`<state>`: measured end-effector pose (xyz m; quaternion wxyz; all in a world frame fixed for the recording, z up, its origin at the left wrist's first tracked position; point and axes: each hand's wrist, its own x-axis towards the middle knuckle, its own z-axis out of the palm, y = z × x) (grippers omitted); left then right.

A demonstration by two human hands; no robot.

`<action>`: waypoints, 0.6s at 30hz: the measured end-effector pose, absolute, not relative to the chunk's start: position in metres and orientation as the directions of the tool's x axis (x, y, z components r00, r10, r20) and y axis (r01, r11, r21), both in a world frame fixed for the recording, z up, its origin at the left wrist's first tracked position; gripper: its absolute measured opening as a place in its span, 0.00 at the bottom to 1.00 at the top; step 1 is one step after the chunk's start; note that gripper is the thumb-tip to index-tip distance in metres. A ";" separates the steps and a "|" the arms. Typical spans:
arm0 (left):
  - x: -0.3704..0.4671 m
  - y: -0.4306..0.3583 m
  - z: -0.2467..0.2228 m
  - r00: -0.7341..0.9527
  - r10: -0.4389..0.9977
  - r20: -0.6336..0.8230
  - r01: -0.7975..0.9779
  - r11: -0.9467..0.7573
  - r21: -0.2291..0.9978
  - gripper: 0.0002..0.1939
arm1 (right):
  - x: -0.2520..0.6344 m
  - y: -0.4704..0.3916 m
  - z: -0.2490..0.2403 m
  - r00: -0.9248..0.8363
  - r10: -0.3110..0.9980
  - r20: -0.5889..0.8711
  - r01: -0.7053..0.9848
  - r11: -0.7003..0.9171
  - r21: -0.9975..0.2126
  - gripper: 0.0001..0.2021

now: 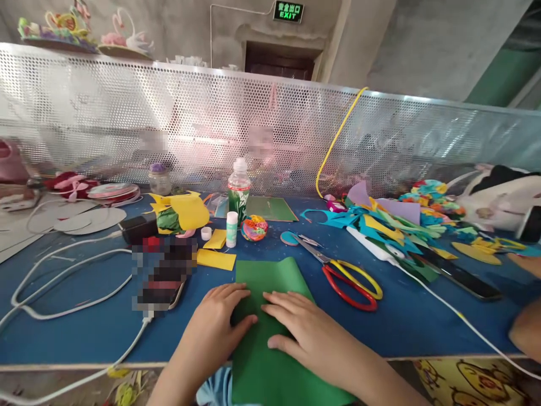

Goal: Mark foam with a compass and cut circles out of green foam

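Observation:
A sheet of green paper [270, 349] lies on the blue table in front of me, its near part reaching past the table's edge. My left hand [222, 316] rests on the sheet's left edge, fingers stretched out. On the right part of the paper my right hand [300, 327] lies flat, fingers extended. The far right corner of the sheet curls up a little. Scissors [342, 276] with one red and one yellow handle lie to the right. Beyond the sheet stand a glue stick [231, 229] and a colourful ball [254, 228].
A plastic bottle [239, 194] stands behind the glue stick. Yellow paper pieces [216, 259] and a phone [167, 276] with a white cable lie left. Coloured scraps [389, 225], a white corded tool [372, 245] and a dark phone [456, 275] lie right. A perforated metal screen [270, 129] closes the back.

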<state>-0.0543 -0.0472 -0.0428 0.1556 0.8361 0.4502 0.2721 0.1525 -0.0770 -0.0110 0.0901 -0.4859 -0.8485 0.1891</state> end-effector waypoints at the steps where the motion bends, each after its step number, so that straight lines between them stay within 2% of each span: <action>1: -0.054 -0.048 -0.043 0.447 0.837 0.314 0.669 -0.546 0.503 0.16 | 0.151 -0.077 -0.012 -0.511 0.860 -0.023 0.790 0.459 -0.406 0.25; 10: -0.053 -0.050 -0.040 0.397 0.868 0.297 0.736 -0.495 0.462 0.15 | 0.137 -0.072 -0.013 -0.540 0.840 -0.055 0.802 0.494 -0.337 0.26; 18: -0.053 -0.051 -0.037 0.432 0.856 0.285 0.726 -0.517 0.453 0.15 | 0.128 -0.069 -0.011 -0.546 0.837 -0.034 0.791 0.501 -0.350 0.26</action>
